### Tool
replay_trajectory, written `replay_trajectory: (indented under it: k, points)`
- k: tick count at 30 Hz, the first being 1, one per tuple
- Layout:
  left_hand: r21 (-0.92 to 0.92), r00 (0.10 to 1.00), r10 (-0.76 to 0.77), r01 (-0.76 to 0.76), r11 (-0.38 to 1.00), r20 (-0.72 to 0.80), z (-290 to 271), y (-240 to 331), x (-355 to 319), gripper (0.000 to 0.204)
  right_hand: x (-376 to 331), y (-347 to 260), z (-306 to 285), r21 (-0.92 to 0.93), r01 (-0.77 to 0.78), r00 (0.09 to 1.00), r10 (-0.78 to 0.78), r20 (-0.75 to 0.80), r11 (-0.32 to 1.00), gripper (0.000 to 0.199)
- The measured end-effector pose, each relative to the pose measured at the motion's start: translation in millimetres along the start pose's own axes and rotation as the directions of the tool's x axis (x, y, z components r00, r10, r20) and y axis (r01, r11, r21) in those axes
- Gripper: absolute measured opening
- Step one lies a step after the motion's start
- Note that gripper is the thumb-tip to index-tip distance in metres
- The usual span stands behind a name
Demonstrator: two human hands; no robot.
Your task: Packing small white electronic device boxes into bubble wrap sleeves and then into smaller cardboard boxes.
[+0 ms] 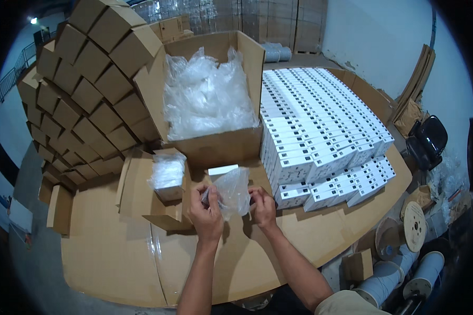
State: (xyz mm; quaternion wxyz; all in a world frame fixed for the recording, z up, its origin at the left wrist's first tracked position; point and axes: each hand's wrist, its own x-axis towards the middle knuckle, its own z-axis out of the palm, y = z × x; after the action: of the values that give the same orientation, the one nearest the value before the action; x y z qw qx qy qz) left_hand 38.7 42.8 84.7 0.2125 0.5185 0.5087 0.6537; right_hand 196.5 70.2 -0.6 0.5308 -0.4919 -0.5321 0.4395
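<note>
A clear plastic bag [234,190] is stretched between my two hands above the cardboard-covered table. My left hand [207,215] is closed on the bag's left side, and something small and darker shows by its fingertips, too unclear to name. At the bag's right edge, the fingers of my right hand [263,208] are pinched together on the plastic. Just behind the bag lies a white box [223,170], partly covered by it. Left of my left hand stands an open brown carton [168,221] holding a stack of flat plastic-wrapped packets [168,170].
A large open carton [210,148] full of clear plastic bags [207,94] stands behind my hands. Brown boxes [94,105] are piled high at the left. Rows of white boxes [320,126] fill the right. Cable reels [414,226] and a black chair [428,137] are beyond the table's right edge.
</note>
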Motion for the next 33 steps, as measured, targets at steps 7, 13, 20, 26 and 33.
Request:
replay_trajectory:
  k: [7, 13, 20, 26, 33]
  points:
    - [0.214, 0.998, -0.055, 0.049, 0.976, 0.021, 6.9, -48.4, -30.7, 0.017, -10.9, -15.0, 15.9, 0.117, 0.022, 0.985, -0.042, 0.165, 0.993, 0.031]
    - [0.185, 0.99, -0.138, 0.141, 0.973, -0.025, 5.3, -64.3, -27.0, 0.019, -5.6, -7.2, 11.3, 0.08, -0.111, 0.977, 0.094, 0.191, 0.991, 0.015]
    - [0.187, 0.981, -0.187, 0.192, 0.963, -0.041, -0.7, -63.2, -25.5, 0.022, -0.4, -11.7, 10.0, 0.065, -0.154, 0.988, 0.154, 0.008, 0.986, 0.017]
    - [0.171, 0.986, -0.142, 0.155, 0.973, -0.087, 2.7, -62.2, -27.1, 0.02, -5.2, -15.3, 8.7, -0.16, 0.054, 0.991, -0.032, 0.133, 0.986, 0.031]
    - [0.162, 0.976, -0.15, 0.175, 0.971, -0.156, 4.7, -67.0, -27.7, 0.019, 0.6, -18.6, 10.9, 0.288, -0.023, 0.999, 0.029, -0.017, 0.957, 0.032]
